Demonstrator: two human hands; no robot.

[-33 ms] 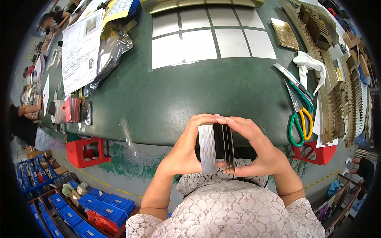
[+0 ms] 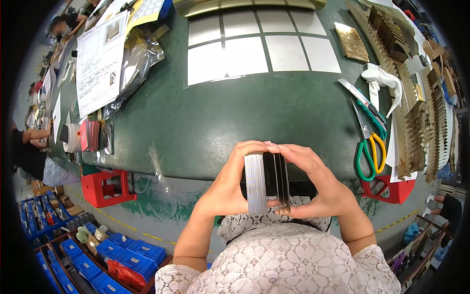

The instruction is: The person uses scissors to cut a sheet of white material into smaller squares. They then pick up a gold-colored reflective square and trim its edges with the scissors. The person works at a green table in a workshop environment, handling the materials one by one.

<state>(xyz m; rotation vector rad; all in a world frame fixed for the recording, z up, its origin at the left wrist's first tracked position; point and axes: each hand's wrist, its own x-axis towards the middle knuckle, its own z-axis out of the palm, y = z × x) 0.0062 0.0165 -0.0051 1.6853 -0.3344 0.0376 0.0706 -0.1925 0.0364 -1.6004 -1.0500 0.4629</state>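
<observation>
Just off the near edge of the table, my left hand [image 2: 226, 183] grips a thick stack of thin flat plates [image 2: 255, 183], held upright with the pale edges facing up. My right hand [image 2: 323, 186] pinches a few separate thin dark plates [image 2: 282, 182] between thumb and fingers. A narrow gap lies between these and the stack. The fingertips of both hands meet at the far end of the plates. What the plates are made of I cannot tell.
White rectangular sheets [image 2: 247, 55] lie in rows at the back of the green table [image 2: 205, 122]. Scissors [image 2: 369, 147], a utility knife [image 2: 364, 105], a white glove [image 2: 384, 81] and a gold-coloured block [image 2: 351, 41] are at right. Papers [image 2: 100, 63] and red stools [image 2: 105, 188] are left.
</observation>
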